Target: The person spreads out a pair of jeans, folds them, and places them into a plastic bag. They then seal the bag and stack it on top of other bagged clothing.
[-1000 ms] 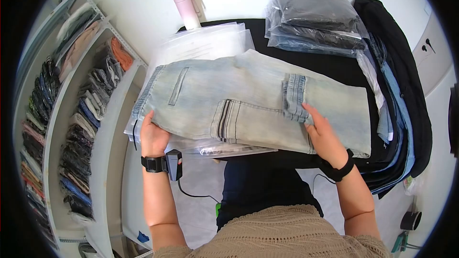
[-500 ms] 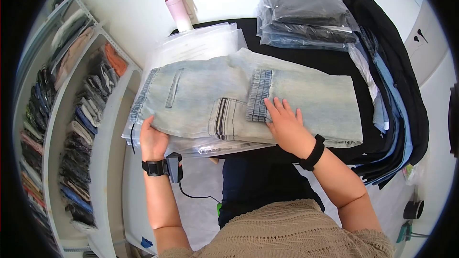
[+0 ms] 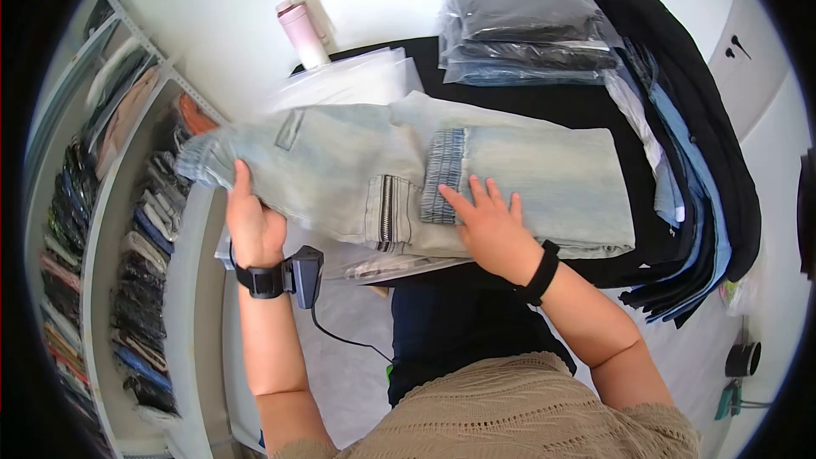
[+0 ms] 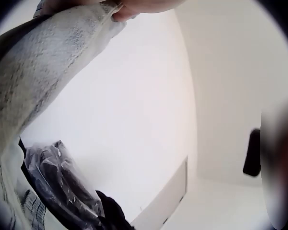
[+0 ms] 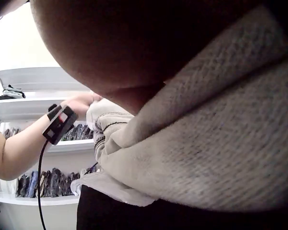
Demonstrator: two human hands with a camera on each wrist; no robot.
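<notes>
A clothing stockroom, I believe from my remote seat, with white shelves [image 3: 200,280] full of folded garments [image 3: 157,204], a stack of plastic-bagged clothes [image 3: 527,30] on the black bench [image 3: 427,70], denim pieces [image 3: 680,132] piled beside.

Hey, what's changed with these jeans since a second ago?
The left hand has lifted the waistband end of the jeans. The folded cuff has moved left, nearer the zipper; the right hand let go of it and now rests, fingers spread, on the folded leg. The bottle and bagged clothes stayed put.
</notes>
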